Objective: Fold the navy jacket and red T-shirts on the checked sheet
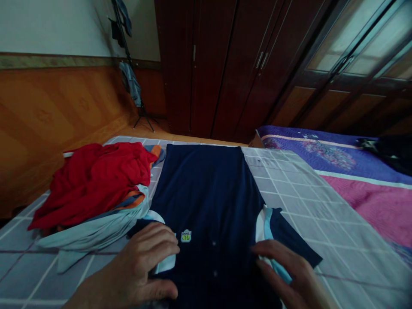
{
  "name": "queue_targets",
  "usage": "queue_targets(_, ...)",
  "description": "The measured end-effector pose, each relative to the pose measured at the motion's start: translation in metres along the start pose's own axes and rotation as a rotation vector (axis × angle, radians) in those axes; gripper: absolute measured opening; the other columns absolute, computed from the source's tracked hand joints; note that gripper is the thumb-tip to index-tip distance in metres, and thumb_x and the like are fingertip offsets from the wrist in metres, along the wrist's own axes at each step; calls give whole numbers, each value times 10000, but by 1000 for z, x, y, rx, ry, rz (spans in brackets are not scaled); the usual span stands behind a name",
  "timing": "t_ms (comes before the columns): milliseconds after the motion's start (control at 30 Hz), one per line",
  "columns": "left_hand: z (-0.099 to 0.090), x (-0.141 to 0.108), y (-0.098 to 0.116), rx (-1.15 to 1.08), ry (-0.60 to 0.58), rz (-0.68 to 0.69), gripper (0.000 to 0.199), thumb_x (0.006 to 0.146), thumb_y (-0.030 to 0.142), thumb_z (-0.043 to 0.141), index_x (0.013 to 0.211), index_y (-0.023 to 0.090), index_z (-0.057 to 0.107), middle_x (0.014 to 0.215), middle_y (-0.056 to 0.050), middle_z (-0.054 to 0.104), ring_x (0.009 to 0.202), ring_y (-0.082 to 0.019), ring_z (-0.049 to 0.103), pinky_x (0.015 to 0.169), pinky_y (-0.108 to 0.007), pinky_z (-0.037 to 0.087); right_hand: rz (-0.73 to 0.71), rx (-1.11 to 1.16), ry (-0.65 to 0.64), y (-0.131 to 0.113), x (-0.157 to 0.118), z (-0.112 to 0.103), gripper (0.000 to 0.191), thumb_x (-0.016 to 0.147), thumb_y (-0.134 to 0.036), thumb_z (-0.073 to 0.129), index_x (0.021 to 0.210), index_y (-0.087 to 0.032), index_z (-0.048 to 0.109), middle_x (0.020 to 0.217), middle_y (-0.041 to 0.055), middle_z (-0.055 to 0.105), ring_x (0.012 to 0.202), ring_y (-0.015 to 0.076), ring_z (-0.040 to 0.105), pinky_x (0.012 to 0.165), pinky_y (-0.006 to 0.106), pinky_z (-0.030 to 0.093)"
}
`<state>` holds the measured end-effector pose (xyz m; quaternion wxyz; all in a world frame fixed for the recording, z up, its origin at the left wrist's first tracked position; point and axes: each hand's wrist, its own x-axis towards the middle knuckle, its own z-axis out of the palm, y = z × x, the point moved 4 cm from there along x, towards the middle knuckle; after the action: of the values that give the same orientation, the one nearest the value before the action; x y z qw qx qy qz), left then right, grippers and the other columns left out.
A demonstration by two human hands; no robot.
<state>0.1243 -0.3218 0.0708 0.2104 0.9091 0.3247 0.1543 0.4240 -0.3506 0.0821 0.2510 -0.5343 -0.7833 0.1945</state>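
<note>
A navy polo shirt with buttons lies spread flat, its hem at the far end and its collar end toward me. White and light-blue bands mark its sleeves, and a small tennis badge sits on the chest. My left hand is over the left sleeve and shoulder, its fingers curved and its thumb held apart. On the opposite side my right hand is at the right sleeve's striped band, fingertips by the cloth, with a gap between finger and thumb. The shirt's nearest part is dark and partly cut off.
A heap of clothes with a red garment and a pale blue-grey one lies left of the shirt. Everything rests on a grey checked bed sheet. A purple and pink bedspread is at right. Behind stand a dark wardrobe and a clothes stand.
</note>
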Motion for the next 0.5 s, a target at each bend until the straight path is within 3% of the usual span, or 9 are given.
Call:
queue_targets(67,3,-4,-8,124,-19,-22,773,705,656,632,1347,267,446,1318,-94,537,1221,-293,458,1065,-474,316,93,-183,185,34,-7,-18,244,892,-362,483,1031,-220,624,1006,77,668,915,208,645,778,318,532)
queue_targets(167,11,-11,-24,207,-79,-97,952,600,611,750,1414,325,349,1401,-68,468,1286,-333,396,1085,-539,265,270,-413,294,79,-21,-38,401,865,-476,472,1115,-188,597,1073,115,639,967,274,614,809,409,508)
queue_targets(267,14,-20,-37,202,-113,-125,709,596,541,785,1239,336,568,1221,-30,616,1144,-313,534,1018,-482,385,411,-493,188,103,-31,-40,475,822,-543,482,1076,-165,618,946,115,644,894,294,616,745,423,497)
queue_targets(367,9,-27,-42,222,-13,-118,385,692,498,731,1034,329,674,1027,-2,683,981,-261,612,911,-388,477,500,-433,78,105,-35,-36,329,804,-503,498,815,-211,648,771,66,626,741,241,610,640,360,466)
queue_targets(433,7,-28,-37,244,81,-76,369,739,492,694,1070,335,655,1041,-2,679,996,-251,609,893,-350,488,568,-301,70,103,-38,-36,280,779,-467,522,661,-223,596,657,32,598,622,193,574,574,318,432)
queue_targets(500,12,-23,-22,235,120,44,477,771,520,650,1207,338,578,1134,-11,656,1055,-248,593,918,-331,480,664,-59,124,105,-42,-40,287,737,-476,556,607,-221,546,557,4,549,527,157,524,507,286,405)
